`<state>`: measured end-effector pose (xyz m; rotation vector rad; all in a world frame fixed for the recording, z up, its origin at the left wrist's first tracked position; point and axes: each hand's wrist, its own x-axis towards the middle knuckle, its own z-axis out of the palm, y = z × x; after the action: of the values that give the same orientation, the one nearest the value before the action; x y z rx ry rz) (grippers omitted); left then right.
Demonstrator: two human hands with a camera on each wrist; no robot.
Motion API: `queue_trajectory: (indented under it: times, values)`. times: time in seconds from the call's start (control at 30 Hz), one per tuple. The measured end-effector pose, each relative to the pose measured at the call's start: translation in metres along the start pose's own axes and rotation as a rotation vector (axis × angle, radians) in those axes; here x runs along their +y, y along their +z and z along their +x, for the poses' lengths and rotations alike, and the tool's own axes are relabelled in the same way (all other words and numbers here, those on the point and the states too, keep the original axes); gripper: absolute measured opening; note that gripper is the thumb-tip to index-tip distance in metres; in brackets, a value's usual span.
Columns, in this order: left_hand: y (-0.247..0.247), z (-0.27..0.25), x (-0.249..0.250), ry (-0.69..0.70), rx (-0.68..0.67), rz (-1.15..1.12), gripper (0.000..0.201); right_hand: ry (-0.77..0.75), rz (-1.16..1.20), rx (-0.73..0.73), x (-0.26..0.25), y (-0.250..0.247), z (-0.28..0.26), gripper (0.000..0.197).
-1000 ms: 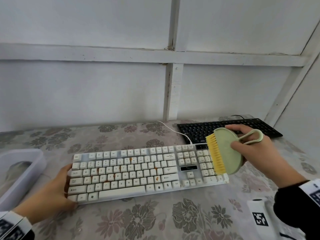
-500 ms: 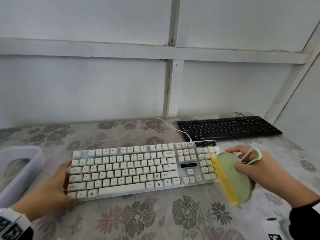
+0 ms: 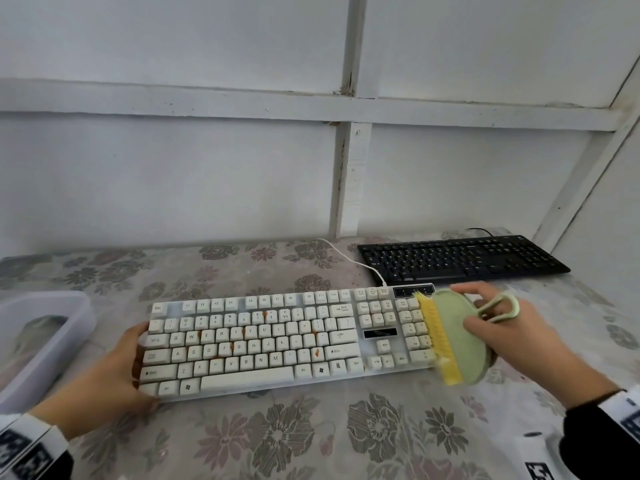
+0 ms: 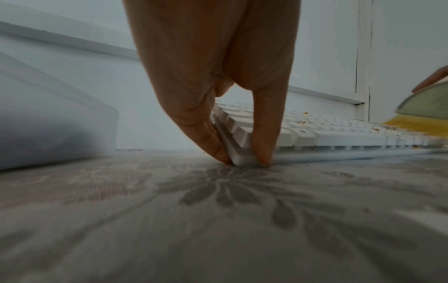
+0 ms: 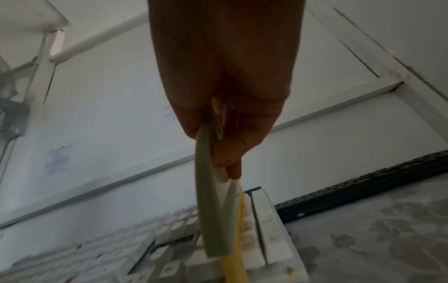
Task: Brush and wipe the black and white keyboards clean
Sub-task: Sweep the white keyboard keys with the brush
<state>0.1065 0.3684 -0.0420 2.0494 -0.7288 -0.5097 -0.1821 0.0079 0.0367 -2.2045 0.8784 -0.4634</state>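
In left wrist view, fingers (image 4: pixel 263 134) pinching white keyboard (image 4: pixel 315 137) corner — head-view-hidden.

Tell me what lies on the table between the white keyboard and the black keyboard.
In the head view, only the white cable crosses the flowered tablecloth between the white keyboard and the black keyboard; otherwise that stretch is bare.

The left hand (image 3: pixel 104 372) holds the white keyboard's (image 3: pixel 270 341) left end; the right hand (image 3: pixel 512 337) sets a green brush (image 3: pixel 457 341) (yellow bristles down) on its number pad.
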Motion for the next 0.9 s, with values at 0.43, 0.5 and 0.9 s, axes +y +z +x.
queue_trajectory:
  times: [0.43, 0.5, 0.9]
  values:
    - [0.003, -0.001, 0.005, 0.025, 0.003, -0.066, 0.117, -0.075, 0.133, 0.094, -0.018, -0.006, 0.014, 0.045]
    - [0.003, -0.002, 0.007, 0.034, 0.005, -0.058, 0.116, -0.064, 0.135, 0.083, -0.020, 0.003, 0.018, 0.044]
    - [0.001, -0.002, 0.005, -0.068, -0.012, 0.074, 0.130, -0.011, 0.060, -0.014, -0.018, 0.005, -0.006, 0.034]
